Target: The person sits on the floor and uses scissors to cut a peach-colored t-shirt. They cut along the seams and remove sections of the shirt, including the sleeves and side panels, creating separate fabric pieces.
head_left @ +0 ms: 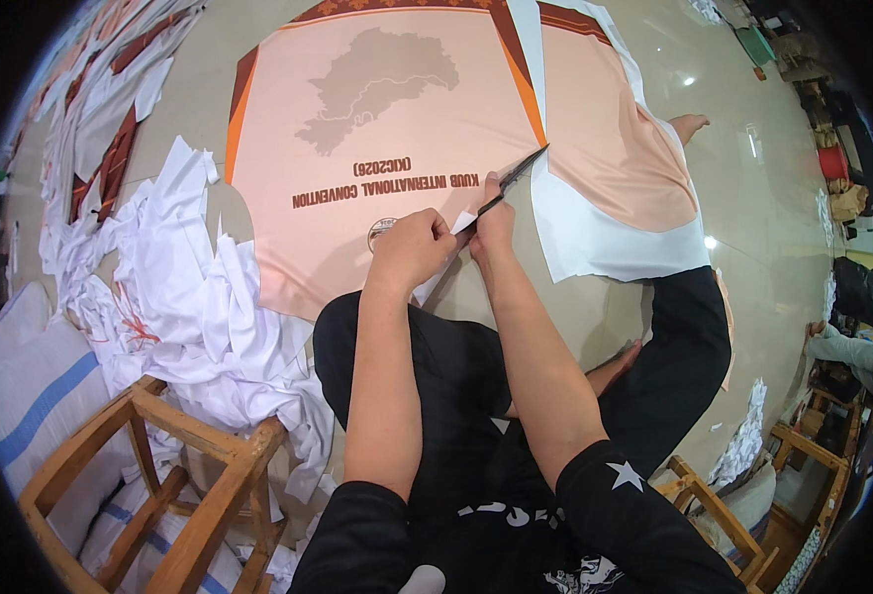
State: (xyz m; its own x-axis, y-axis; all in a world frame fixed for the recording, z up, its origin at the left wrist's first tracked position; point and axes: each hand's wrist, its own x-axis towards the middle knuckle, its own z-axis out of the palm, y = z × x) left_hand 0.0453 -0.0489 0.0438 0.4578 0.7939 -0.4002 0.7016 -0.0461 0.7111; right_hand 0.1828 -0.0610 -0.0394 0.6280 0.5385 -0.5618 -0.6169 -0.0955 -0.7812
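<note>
A large peach printed fabric panel (288, 228), with a grey map shape, dark lettering and orange-brown edges, lies spread on the floor. My right hand (496, 220) grips a pair of black scissors (522, 173), whose tips point away to the upper right, at the gap beside a second fabric piece. My left hand (415, 247) is closed in a pinch on the panel's right edge, close to the scissors. That second piece (620, 238), peach with a wide white border, lies to the right, partly against my leg.
Heaped white fabric scraps (239, 307) lie at the left, beside a wooden stool (199, 436) and a white sack with a blue stripe (46, 406). Another wooden frame (719, 505) stands at the lower right. Part of another person (847, 351) shows at the far right, near various goods.
</note>
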